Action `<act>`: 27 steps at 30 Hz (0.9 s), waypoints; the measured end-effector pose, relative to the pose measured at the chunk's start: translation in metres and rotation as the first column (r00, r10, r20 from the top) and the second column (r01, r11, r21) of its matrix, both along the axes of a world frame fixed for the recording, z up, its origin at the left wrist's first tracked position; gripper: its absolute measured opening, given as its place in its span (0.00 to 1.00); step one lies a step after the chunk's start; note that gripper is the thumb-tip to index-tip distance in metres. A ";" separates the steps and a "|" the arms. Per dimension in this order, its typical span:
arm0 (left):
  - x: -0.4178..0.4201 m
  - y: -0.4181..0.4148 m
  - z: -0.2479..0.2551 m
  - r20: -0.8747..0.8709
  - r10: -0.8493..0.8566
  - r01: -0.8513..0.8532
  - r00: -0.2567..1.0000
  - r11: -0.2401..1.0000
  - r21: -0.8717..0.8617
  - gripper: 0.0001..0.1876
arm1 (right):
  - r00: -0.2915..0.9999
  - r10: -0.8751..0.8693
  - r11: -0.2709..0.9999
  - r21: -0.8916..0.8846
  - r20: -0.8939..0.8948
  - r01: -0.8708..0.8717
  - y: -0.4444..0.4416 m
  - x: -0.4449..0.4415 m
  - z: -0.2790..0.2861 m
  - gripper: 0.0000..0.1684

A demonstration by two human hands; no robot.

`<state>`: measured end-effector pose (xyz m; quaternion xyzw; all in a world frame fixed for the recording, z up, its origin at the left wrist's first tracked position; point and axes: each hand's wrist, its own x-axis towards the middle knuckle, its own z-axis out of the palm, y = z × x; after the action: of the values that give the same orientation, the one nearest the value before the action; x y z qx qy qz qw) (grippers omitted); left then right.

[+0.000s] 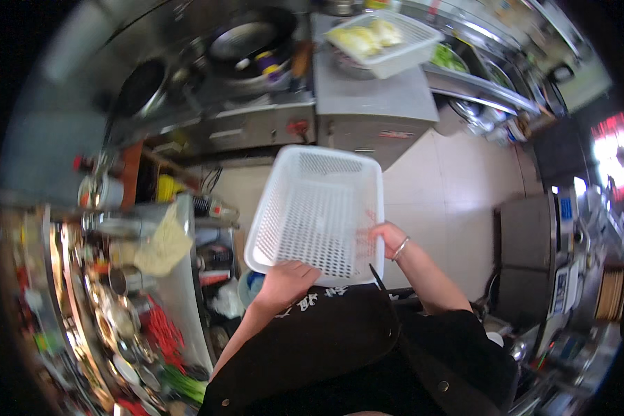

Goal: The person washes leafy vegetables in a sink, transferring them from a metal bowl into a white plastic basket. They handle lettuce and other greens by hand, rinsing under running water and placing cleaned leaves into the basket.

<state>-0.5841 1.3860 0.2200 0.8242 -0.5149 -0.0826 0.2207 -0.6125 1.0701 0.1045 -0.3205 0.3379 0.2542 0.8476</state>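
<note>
A white plastic basket point(317, 208) with perforated walls and base hangs in front of me above the floor, with nothing inside it. My left hand point(291, 281) grips its near rim at the left, fingers curled over the edge. On the right side wall, my right hand point(390, 239) holds the basket from outside; its fingers show through the holes. A bracelet circles the right wrist. The near edge of the basket is close to my dark apron point(338, 333), which bears white writing.
Ahead, another white basket point(411, 57) with pale cabbage point(366, 39) stands on a steel counter point(364, 96). A wok point(252, 47) sits on the stove at the left. Red chillies point(164, 333) and green stalks point(184, 382) lie on the left worktop point(187, 307). Tiled floor point(442, 197) spreads right.
</note>
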 end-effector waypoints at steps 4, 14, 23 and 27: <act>0.059 -0.097 0.021 -0.181 -0.138 0.141 0.974 0.990 0.003 0.26 | 0.946 -0.286 0.949 -0.186 -0.156 0.256 -0.089 -0.061 -0.042 0.07; 0.171 -0.162 -0.102 -0.333 0.138 0.139 0.933 0.716 0.684 0.23 | 0.409 -0.866 0.344 -0.252 0.286 0.905 -0.211 -0.096 0.028 0.37; 0.261 -0.299 -0.147 -0.502 -0.207 0.444 0.840 0.795 0.413 0.19 | 0.368 -0.856 0.495 -0.371 -0.362 0.786 -0.292 -0.074 -0.056 0.25; 0.313 -0.395 -0.135 -0.613 -0.022 0.204 0.790 0.952 0.228 0.19 | 0.483 -0.860 0.500 -0.087 -0.164 0.862 -0.303 -0.035 -0.033 0.42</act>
<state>-0.2714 0.9906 0.0854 0.7448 -0.4493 -0.4265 0.2479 -0.6476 0.7676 0.0720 -0.0806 0.5293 -0.1739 0.8265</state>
